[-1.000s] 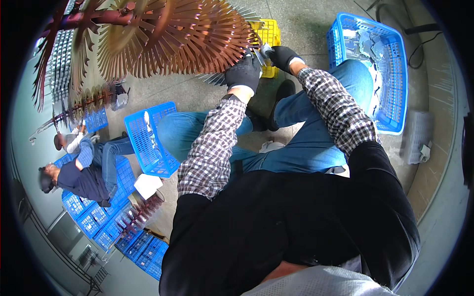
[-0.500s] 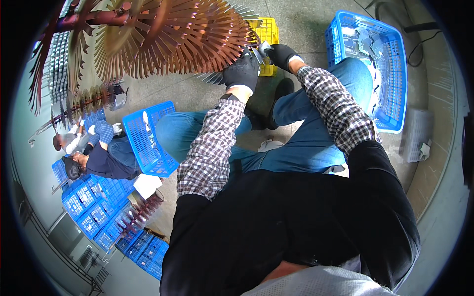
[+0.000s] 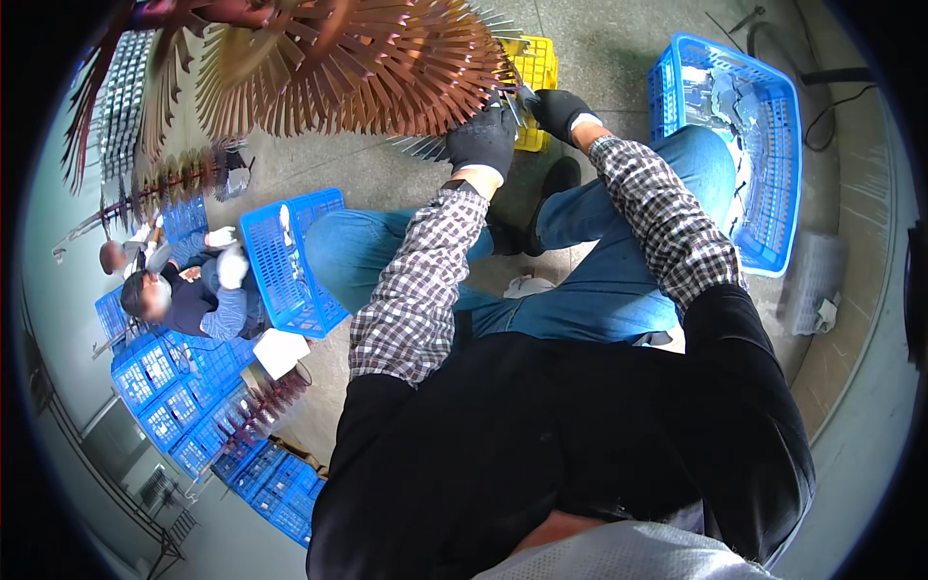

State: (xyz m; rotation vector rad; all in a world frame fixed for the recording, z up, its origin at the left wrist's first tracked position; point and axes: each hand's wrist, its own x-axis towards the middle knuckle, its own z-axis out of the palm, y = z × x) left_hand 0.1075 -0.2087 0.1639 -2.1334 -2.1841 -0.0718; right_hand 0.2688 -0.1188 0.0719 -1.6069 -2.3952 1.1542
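A large rack of brown, blade-like metal strips [image 3: 377, 82] fans out in rounds at the upper left. My left hand [image 3: 481, 140], in a black glove, is up against the rack's lower right rim. Its fingers are closed, but the strips and the glove hide what is in them. Just right of it, my right hand [image 3: 559, 114], also black-gloved, pinches a small thin grey metal piece [image 3: 528, 101] close to the strip ends. Several silvery strips [image 3: 418, 148] stick out below the rack beside my left hand.
Behind my hands stands a yellow crate [image 3: 534, 66] on the floor. A blue basket [image 3: 795, 174] with flat pieces is by my right knee, another blue crate [image 3: 275, 266] by my left. Further left, co-workers in white gloves [image 3: 232, 267] sit near stacked blue crates [image 3: 179, 396].
Both my hands stay close together at the rack's rim, and the piece in my right hand has turned to a thinner edge. The nearer co-worker has straightened up and raised a gloved hand.
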